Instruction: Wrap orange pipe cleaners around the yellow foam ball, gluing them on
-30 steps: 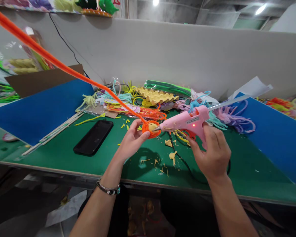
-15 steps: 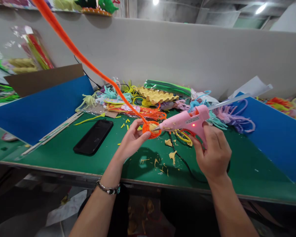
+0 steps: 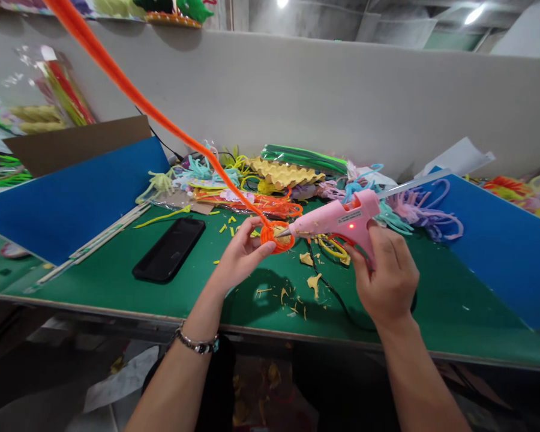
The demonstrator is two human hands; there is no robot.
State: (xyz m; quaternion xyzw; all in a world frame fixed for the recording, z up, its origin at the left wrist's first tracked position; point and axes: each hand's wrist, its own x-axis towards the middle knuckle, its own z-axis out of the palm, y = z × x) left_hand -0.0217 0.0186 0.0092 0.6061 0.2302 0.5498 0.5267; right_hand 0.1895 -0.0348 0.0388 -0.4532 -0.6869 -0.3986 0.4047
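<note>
Between the fingers and thumb of my left hand [image 3: 245, 252] is a small cup [image 3: 279, 245] wrapped in orange pipe cleaner, its pale yellow inside facing up. A long orange pipe cleaner [image 3: 162, 117] runs from its rim up to the top left, out of view. My right hand [image 3: 387, 276] is wrapped around the handle of a pink glue gun [image 3: 333, 217] with a red light lit. The metal nozzle points left into the cup's opening; whether it touches is unclear. A clear glue stick [image 3: 414, 183] sticks out of the gun's back.
A black phone [image 3: 168, 249] lies left on the green table [image 3: 108, 288]. Yellow scraps [image 3: 314, 285] and a black cord [image 3: 342, 306] are near the front. Behind are an egg carton piece [image 3: 285, 174] and pipe cleaner bundles [image 3: 306, 157]. Blue panels [image 3: 76, 192] stand at both sides.
Little differs. The glue gun and my right hand sit very slightly further left, along with a small shift of the whole view. Both grips are the same.
</note>
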